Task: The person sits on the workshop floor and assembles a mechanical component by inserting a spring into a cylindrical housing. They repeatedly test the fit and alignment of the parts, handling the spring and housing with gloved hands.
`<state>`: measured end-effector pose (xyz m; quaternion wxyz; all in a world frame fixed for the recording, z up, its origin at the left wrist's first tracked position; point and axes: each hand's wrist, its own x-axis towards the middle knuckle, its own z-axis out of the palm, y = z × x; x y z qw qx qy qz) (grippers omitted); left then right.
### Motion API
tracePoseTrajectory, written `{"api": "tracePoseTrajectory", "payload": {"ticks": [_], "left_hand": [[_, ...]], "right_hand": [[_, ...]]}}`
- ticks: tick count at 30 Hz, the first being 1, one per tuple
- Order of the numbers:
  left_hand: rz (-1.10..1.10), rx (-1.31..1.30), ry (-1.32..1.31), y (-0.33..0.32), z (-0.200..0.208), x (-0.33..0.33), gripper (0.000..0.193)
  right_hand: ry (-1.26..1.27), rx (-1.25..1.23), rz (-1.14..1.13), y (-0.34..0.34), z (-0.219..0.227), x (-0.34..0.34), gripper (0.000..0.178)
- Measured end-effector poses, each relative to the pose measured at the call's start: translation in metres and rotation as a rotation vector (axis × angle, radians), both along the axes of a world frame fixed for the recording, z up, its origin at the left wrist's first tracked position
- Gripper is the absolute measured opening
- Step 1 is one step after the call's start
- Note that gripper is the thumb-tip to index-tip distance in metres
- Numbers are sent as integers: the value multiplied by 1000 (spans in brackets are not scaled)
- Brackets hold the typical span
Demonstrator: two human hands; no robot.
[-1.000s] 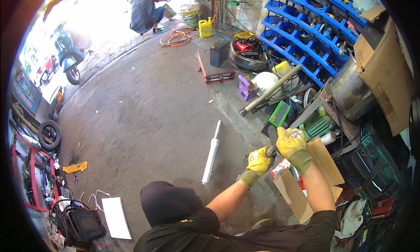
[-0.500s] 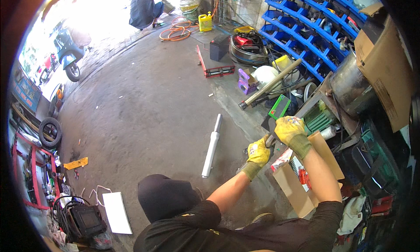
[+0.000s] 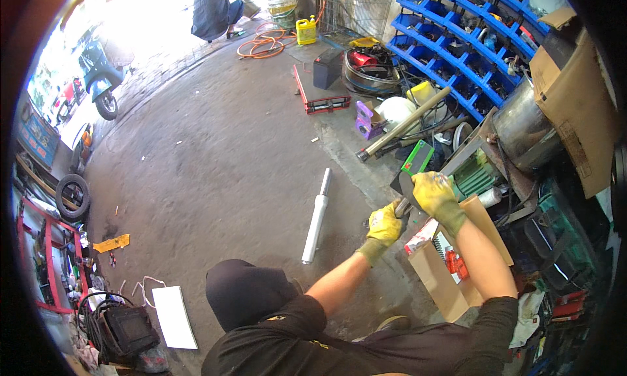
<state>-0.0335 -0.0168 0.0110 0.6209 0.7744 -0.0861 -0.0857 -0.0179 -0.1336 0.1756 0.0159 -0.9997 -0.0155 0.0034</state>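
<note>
My left hand (image 3: pixel 384 224), in a yellow work glove, is closed round a short grey metal tube (image 3: pixel 403 208) that sticks out past its fingers. Just above and to the right, my right hand (image 3: pixel 434 192), gloved alike, is closed on a dark, flat, flexible-looking piece (image 3: pixel 407 185) that lies against the tube's end; its kind cannot be made out. On the floor to the left of my hands lies a silver stepped fork tube (image 3: pixel 316 222), apart from both. Below my right hand stands an open cardboard box (image 3: pixel 439 286) with red items inside.
Blue parts bins (image 3: pixel 450 56) fill the back right. A long pole (image 3: pixel 405 125), a green-edged box (image 3: pixel 418 157) and a metal drum (image 3: pixel 522 121) crowd the right side. A white board (image 3: pixel 175 317) lies at lower left. Far off, a person (image 3: pixel 212 14) crouches near a scooter (image 3: pixel 101 82).
My left hand has shifted slightly along the tube, away from my right hand, and more of the tube shows between them. Both hands keep their hold.
</note>
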Motion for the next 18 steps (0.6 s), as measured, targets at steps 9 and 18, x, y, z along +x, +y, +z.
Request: {"api": "tracePoseTrajectory", "payload": {"ticks": [9, 18], "left_hand": [[-1001, -496, 84, 61, -11, 25, 51], [47, 133, -225, 11, -4, 5, 44]], "right_hand": [[-185, -301, 973, -5, 20, -26, 25], [-269, -65, 140, 8, -12, -9, 13]]}}
